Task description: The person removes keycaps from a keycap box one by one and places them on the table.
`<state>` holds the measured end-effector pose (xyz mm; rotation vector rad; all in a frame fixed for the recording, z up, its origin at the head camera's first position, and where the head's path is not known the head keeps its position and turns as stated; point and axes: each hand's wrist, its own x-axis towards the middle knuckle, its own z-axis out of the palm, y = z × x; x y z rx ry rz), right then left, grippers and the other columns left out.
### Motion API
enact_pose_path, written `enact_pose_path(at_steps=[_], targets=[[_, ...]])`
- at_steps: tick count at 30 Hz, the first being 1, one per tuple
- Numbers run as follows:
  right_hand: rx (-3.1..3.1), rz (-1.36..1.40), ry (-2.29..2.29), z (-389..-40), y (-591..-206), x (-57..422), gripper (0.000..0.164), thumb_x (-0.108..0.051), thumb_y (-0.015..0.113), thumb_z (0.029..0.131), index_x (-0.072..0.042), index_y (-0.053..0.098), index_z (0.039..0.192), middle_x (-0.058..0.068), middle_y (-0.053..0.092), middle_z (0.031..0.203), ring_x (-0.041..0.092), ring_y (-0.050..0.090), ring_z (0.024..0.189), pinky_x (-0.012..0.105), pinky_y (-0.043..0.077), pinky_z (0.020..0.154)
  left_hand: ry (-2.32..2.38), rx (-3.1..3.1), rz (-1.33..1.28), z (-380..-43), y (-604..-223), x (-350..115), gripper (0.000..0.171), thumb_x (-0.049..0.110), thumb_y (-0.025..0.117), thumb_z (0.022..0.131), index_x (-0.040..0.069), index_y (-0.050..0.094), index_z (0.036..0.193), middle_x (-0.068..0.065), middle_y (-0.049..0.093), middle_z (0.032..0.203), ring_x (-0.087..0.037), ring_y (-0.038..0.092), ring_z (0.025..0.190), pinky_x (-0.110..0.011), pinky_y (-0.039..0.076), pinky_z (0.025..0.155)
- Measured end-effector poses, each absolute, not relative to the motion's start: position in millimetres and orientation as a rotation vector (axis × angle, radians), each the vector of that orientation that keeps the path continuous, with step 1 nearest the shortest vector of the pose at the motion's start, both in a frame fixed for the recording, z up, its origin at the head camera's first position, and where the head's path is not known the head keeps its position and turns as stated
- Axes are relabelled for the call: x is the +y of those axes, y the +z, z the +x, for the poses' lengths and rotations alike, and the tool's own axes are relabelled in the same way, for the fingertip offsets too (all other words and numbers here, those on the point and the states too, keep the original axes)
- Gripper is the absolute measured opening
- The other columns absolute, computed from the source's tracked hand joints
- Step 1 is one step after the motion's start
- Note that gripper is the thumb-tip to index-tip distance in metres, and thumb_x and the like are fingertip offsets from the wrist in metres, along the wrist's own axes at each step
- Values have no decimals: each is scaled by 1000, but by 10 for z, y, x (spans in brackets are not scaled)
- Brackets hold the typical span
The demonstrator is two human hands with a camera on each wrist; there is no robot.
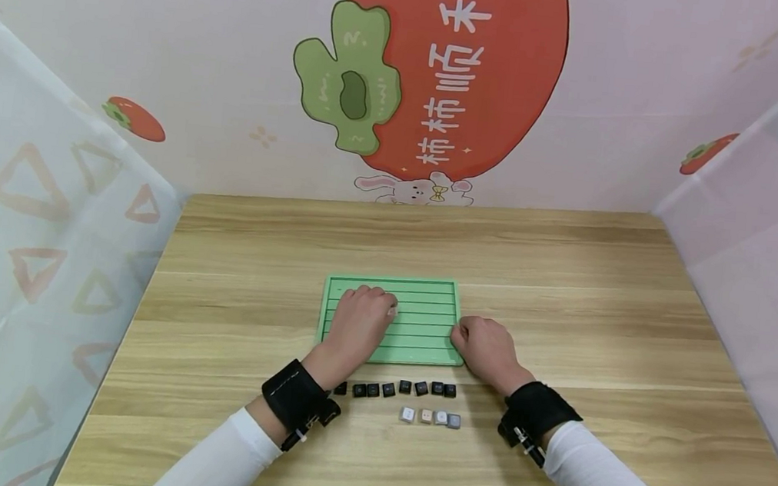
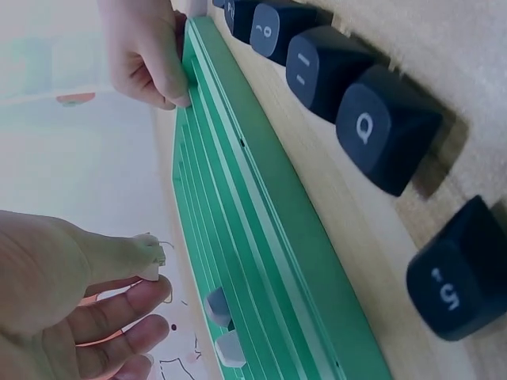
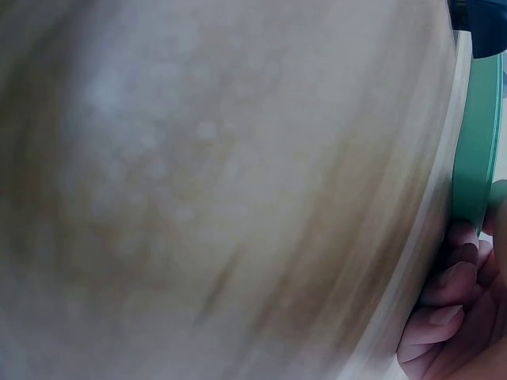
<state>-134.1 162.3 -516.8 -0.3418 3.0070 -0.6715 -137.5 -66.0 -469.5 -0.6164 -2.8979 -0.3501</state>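
Observation:
My left hand (image 1: 360, 321) is over the left part of a green slotted tray (image 1: 422, 337), pinching a small white keycap (image 1: 393, 312) between thumb and fingers. The fingers cover most of that keycap. In the left wrist view, a grey keycap (image 2: 216, 306) and a white keycap (image 2: 230, 348) sit in a slot of the tray. My right hand (image 1: 487, 350) grips the tray's right edge near its front corner, thumb on the rim and the other fingers curled outside it.
A row of several black keycaps (image 1: 388, 389) lies on the wooden table (image 1: 599, 308) in front of the tray. Nearer still is a short row of light keycaps (image 1: 426, 416), white, beige and grey. Printed cloth walls (image 1: 234, 106) stand at the back and sides.

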Motion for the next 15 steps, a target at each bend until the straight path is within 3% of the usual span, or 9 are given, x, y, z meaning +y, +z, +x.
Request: enact_pose_path(at_steps=[15], targets=[[3001,-340,-676,-1347,-5190,1628,37,-19,49,89,-16,37,54,-5,27,50,12,31,46,28,26,46,-399,-2918,-631,-1217,-4686,-648,11,21,68,83,15,74,90,2,68,84,-16,57,73,-31,42,61]])
